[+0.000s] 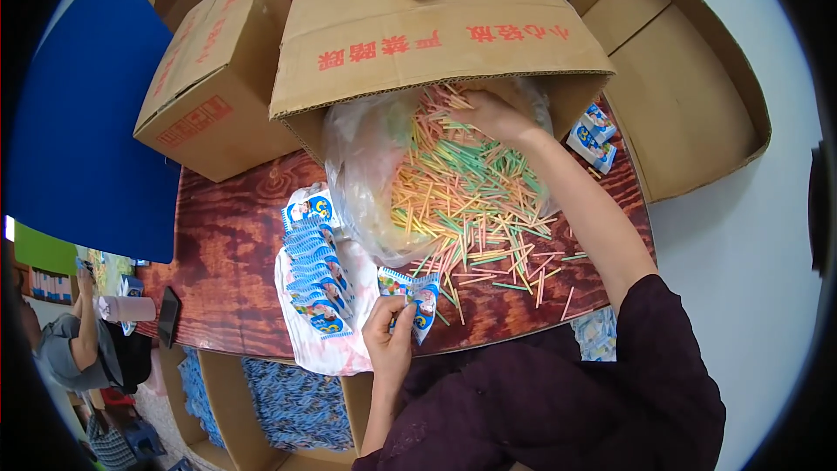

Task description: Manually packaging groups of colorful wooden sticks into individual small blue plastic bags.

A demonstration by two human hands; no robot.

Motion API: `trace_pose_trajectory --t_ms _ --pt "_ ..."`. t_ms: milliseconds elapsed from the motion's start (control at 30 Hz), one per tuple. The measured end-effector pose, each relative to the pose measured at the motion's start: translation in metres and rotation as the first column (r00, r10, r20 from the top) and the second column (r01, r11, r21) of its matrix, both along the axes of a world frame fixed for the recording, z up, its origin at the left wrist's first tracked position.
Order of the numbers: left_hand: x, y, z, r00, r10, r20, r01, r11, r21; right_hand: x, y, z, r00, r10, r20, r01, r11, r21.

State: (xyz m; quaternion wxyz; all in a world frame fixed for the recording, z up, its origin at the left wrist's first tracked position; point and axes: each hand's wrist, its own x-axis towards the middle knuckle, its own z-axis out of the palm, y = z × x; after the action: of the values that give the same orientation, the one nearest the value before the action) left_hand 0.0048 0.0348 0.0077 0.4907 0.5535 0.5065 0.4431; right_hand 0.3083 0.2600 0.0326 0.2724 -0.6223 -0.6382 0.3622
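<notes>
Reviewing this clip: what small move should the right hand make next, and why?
Probably close the right hand on a few coloured sticks and draw them back. It is reaching into the pile spilling from the clear bag, while the left hand holds small packets ready.

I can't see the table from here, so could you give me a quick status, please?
Left hand holds small packets. Right hand reaches into coloured sticks at the tipped carton. Nothing blocking.

Left hand (389, 331) pinches small blue packets (411, 296); right hand (490, 113) reaches into coloured sticks (462, 201) spilling from a tipped carton (436, 35).
</notes>
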Motion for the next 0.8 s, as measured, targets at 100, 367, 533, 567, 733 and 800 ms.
trace_pose_trajectory --t_ms 100,367,533,567,733,800 --pt "0.0 -0.005 -0.003 1.0 -0.002 -0.011 0.002 1.0 -0.023 -0.009 -0.006 0.016 0.994 0.008 -0.109 -0.028 0.983 -0.183" --pt "-0.001 -0.008 0.0 0.999 0.029 -0.034 -0.03 0.999 -0.023 -0.008 -0.003 0.016 0.997 0.08 0.023 -0.079 0.996 -0.027" --pt "0.001 -0.006 0.001 1.0 0.023 -0.02 -0.024 0.999 -0.042 0.001 -0.001 -0.014 0.964 0.104 -0.244 -0.109 0.994 -0.009" --pt "0.001 -0.006 0.002 0.999 0.031 -0.011 -0.032 0.998 -0.047 -0.001 -0.005 -0.005 0.964 0.109 -0.244 -0.115 0.993 -0.011" --pt "0.002 -0.006 -0.001 1.0 0.015 -0.011 -0.015 1.0 0.011 -0.004 -0.054 0.008 0.763 -0.119 -0.636 -0.224 0.873 -0.433" --pt "0.001 -0.007 -0.007 0.998 0.007 0.061 -0.003 0.997 -0.075 -0.008 -0.071 0.001 0.72 -0.148 -0.678 -0.272 0.839 -0.472"
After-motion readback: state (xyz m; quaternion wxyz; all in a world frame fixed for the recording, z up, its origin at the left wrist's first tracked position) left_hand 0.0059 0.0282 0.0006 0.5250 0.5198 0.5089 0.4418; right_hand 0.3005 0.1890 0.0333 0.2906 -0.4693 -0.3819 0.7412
